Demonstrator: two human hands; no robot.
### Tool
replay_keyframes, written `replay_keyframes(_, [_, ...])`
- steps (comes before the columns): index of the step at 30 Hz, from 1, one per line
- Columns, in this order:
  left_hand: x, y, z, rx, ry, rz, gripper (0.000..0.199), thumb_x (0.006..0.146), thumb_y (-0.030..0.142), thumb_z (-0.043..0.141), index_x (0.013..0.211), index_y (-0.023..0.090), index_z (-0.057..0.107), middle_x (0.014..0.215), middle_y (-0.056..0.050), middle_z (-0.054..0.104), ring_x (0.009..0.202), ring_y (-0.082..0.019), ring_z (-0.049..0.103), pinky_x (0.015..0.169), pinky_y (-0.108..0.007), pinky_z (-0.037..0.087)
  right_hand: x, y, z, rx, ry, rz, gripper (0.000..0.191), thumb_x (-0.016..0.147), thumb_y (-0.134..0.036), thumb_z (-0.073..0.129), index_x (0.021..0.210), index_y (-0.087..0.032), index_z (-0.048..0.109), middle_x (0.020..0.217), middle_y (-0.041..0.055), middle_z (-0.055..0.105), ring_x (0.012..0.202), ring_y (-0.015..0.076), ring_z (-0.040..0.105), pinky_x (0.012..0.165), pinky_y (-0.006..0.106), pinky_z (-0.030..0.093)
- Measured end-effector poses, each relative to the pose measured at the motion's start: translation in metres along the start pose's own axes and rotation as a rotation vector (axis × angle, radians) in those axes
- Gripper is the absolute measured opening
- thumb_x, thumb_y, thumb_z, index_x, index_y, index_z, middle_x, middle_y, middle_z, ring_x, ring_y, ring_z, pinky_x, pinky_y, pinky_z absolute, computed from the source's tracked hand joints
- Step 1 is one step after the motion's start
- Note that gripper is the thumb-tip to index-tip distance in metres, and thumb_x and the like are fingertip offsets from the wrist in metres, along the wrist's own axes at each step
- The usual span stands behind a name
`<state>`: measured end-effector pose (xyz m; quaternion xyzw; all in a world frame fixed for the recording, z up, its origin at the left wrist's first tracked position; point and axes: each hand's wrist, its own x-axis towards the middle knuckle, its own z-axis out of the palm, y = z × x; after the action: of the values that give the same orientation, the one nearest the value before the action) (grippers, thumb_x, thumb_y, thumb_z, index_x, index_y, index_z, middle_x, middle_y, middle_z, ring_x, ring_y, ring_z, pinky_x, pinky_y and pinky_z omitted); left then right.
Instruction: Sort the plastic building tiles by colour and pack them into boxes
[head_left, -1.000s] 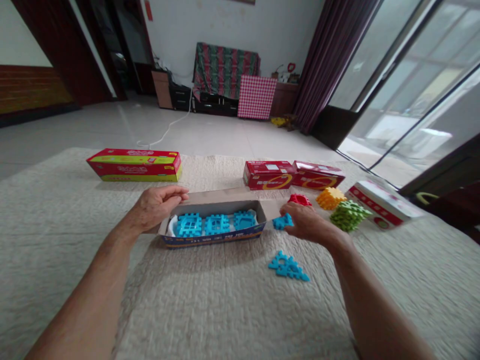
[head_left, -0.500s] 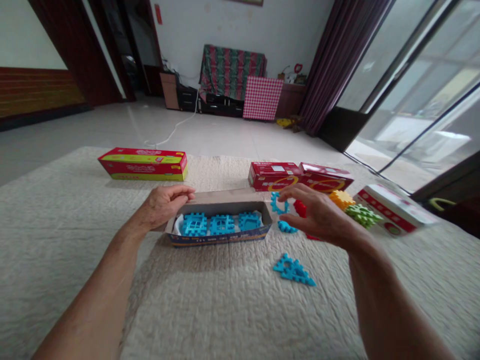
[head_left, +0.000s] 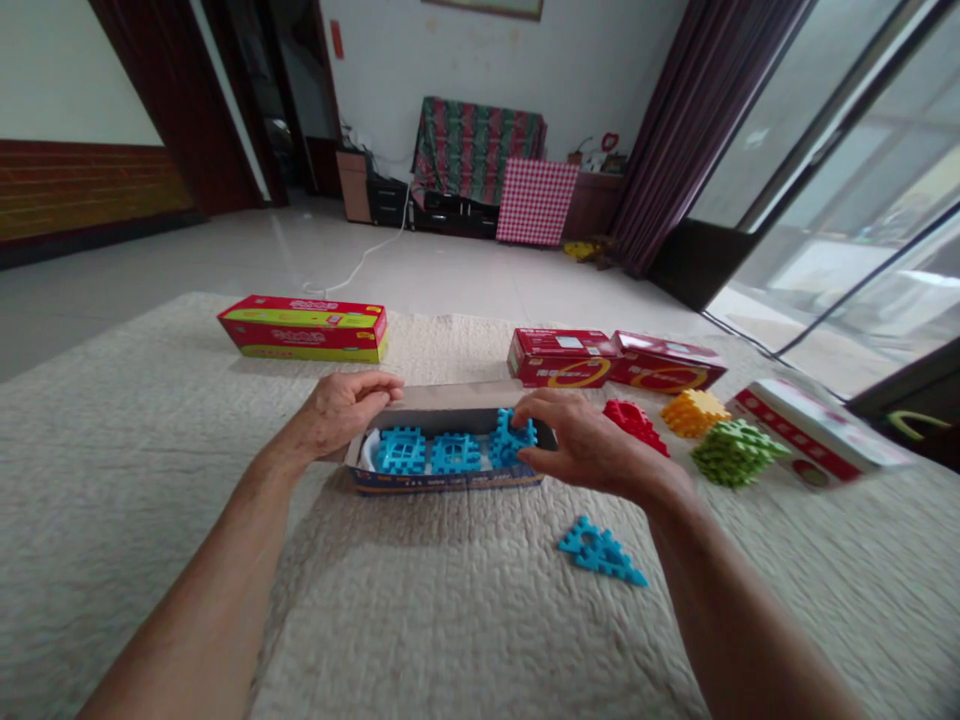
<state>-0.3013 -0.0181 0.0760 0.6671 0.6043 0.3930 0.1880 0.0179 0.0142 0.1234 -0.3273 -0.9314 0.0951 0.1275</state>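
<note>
A long open cardboard box point(head_left: 450, 482) lies on the quilted cover, its blue printed front facing me. Blue notched building pieces point(head_left: 401, 451) lie inside it over white lining. My left hand point(head_left: 334, 415) is closed on the left part of the raised flap point(head_left: 457, 395). At the box's right end, my right hand point(head_left: 577, 440) pinches a blue building piece point(head_left: 506, 438) between thumb and fingers, over the pieces there; whether it touches them is unclear. A blue triangular piece point(head_left: 600, 552) lies on the cover to the front right.
Right of the box are red pieces point(head_left: 636, 425), a stack of yellow pieces point(head_left: 694, 412) and stacked green pieces point(head_left: 735, 453). A white-and-red box point(head_left: 817, 430) stands beyond them. Two dark red boxes point(head_left: 562, 358) and a red-and-yellow box point(head_left: 304, 328) stand farther back on the quilted cover point(head_left: 420, 620).
My right hand has moved left with the blue building piece, from beside the box to over its right end. My left hand stays on the flap. The view has shifted slightly.
</note>
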Motion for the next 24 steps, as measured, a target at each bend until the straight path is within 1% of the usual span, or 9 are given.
replay_keyframes(3, [0.000,0.001,0.000,0.004,-0.002,0.005,0.034,0.078,0.041,0.057,0.098,0.019,0.074,0.096,-0.005,0.076,0.090,-0.022,0.070,0.088,-0.035,0.054,0.000,0.000,0.001,0.006,0.005,0.000,0.023,0.076,-0.021,0.065,0.100,-0.020,0.063,0.102,0.0062,0.066,0.097,0.0202,0.059,0.090,0.035,0.044])
replay_keyframes(7, [0.001,-0.005,0.000,0.000,-0.012,0.025,0.034,0.079,0.041,0.057,0.099,0.020,0.074,0.095,-0.005,0.076,0.091,-0.022,0.070,0.088,-0.035,0.054,-0.002,0.002,0.003,0.007,0.045,-0.005,0.025,0.075,-0.018,0.066,0.100,-0.019,0.062,0.105,0.0075,0.065,0.100,0.0210,0.059,0.092,0.036,0.044])
replay_keyframes(9, [0.002,-0.008,0.001,-0.008,-0.011,0.032,0.033,0.079,0.040,0.057,0.099,0.020,0.074,0.095,-0.005,0.076,0.091,-0.022,0.070,0.089,-0.035,0.054,-0.004,0.004,0.000,0.003,0.061,0.007,0.024,0.076,-0.018,0.065,0.099,-0.018,0.062,0.105,0.0082,0.065,0.099,0.0214,0.059,0.091,0.037,0.045])
replay_keyframes(11, [0.002,-0.009,0.001,-0.010,-0.012,0.030,0.033,0.079,0.039,0.057,0.100,0.020,0.074,0.096,-0.004,0.076,0.092,-0.022,0.070,0.089,-0.035,0.054,-0.008,0.007,-0.005,0.003,0.081,0.026,0.021,0.078,-0.019,0.063,0.099,-0.018,0.062,0.104,0.0083,0.066,0.096,0.0209,0.061,0.088,0.036,0.046])
replay_keyframes(15, [0.002,-0.009,0.001,-0.005,-0.014,0.025,0.033,0.079,0.040,0.058,0.100,0.020,0.074,0.096,-0.004,0.076,0.092,-0.022,0.070,0.090,-0.035,0.053,-0.019,0.016,-0.017,-0.025,0.172,0.076,0.015,0.082,-0.024,0.060,0.095,-0.019,0.064,0.099,0.0064,0.068,0.086,0.0188,0.063,0.078,0.033,0.048])
replay_keyframes(18, [0.001,-0.007,0.001,0.004,-0.012,0.024,0.033,0.079,0.040,0.057,0.099,0.020,0.074,0.097,-0.005,0.076,0.092,-0.022,0.070,0.089,-0.034,0.053,-0.022,0.019,-0.020,-0.013,0.212,0.081,0.014,0.083,-0.021,0.056,0.093,-0.019,0.065,0.094,0.0048,0.070,0.081,0.0168,0.064,0.073,0.031,0.047])
replay_keyframes(21, [0.001,-0.006,0.001,0.011,-0.015,0.014,0.034,0.079,0.041,0.057,0.099,0.020,0.075,0.097,-0.005,0.076,0.092,-0.022,0.070,0.089,-0.034,0.053,-0.017,0.014,-0.017,0.043,0.178,0.015,0.017,0.085,-0.017,0.051,0.092,-0.018,0.067,0.089,0.0037,0.072,0.079,0.0144,0.065,0.072,0.027,0.047])
replay_keyframes(24, [0.001,-0.005,0.001,0.009,-0.012,0.006,0.035,0.078,0.042,0.057,0.099,0.019,0.075,0.097,-0.006,0.076,0.092,-0.023,0.070,0.089,-0.035,0.053,-0.010,0.007,-0.014,0.086,0.101,-0.053,0.023,0.086,-0.012,0.045,0.091,-0.018,0.067,0.085,0.0026,0.071,0.077,0.0127,0.063,0.071,0.026,0.046])
